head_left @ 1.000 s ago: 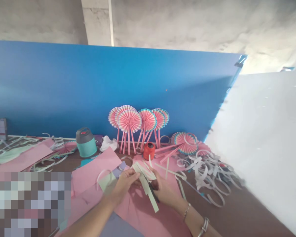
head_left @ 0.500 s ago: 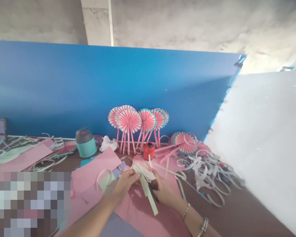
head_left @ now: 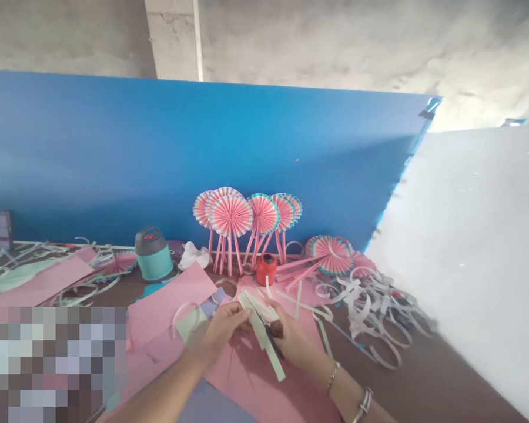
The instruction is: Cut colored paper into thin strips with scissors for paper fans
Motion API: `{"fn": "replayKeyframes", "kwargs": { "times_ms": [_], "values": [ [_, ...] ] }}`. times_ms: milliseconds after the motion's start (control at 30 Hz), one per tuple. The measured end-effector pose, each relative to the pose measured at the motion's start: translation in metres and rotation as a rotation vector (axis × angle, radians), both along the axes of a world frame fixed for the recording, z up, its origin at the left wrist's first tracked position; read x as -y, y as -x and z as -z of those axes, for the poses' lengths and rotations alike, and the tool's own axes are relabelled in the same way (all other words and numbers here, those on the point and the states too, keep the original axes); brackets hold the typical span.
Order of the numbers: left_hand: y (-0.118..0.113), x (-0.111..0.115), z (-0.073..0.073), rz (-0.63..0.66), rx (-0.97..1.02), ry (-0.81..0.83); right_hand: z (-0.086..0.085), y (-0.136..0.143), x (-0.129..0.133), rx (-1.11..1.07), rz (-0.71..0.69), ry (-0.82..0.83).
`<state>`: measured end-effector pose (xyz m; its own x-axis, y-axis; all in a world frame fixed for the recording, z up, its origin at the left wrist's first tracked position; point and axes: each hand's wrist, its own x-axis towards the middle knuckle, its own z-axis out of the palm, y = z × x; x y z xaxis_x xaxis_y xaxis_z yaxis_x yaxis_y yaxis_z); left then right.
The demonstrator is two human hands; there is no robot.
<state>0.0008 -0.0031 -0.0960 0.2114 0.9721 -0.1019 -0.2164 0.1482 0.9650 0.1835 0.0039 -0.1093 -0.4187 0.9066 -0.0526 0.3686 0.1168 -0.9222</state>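
Observation:
My left hand (head_left: 230, 322) pinches a pale green piece of paper (head_left: 258, 329) between thumb and fingers, near its upper end. Scissors (head_left: 273, 341) with dark handles are in my right hand (head_left: 288, 335), its fingers closed round them. Their blades lie along the paper, partly hidden by it. A narrow strip of the same paper hangs down toward the lower right. Under both hands lies a large pink sheet (head_left: 247, 376). Just beyond them stands a red spool of thread (head_left: 267, 270).
Pink pleated paper fans (head_left: 231, 216) lean against a blue partition (head_left: 114, 147). Curled white strips (head_left: 379, 311) are heaped at the right. A teal container with a grey lid (head_left: 155, 258) stands left of centre, behind more pink sheets (head_left: 167, 305). A phone (head_left: 0, 230) stands far left.
The hanging end of the green strip has swung slightly to the right and up. Both hands stay almost in the same place, the scissors still at the paper.

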Motion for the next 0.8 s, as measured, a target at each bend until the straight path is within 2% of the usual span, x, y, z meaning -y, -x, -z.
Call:
{"fn": "replayKeyframes", "kwargs": {
  "times_ms": [433,600,800],
  "values": [
    [0.0003,0.0006,0.0005,0.014,-0.018,0.008,0.0038,-0.0018,-0.0011,-0.025,0.002,0.029],
    [0.0004,0.0007,0.0012,-0.004,-0.033,0.046,-0.0022,-0.0001,0.0014,-0.007,0.022,0.046],
    [-0.0005,0.0021,-0.0016,-0.001,-0.033,0.042,-0.0031,-0.0012,-0.0005,0.068,0.064,-0.037]
  ]
}}
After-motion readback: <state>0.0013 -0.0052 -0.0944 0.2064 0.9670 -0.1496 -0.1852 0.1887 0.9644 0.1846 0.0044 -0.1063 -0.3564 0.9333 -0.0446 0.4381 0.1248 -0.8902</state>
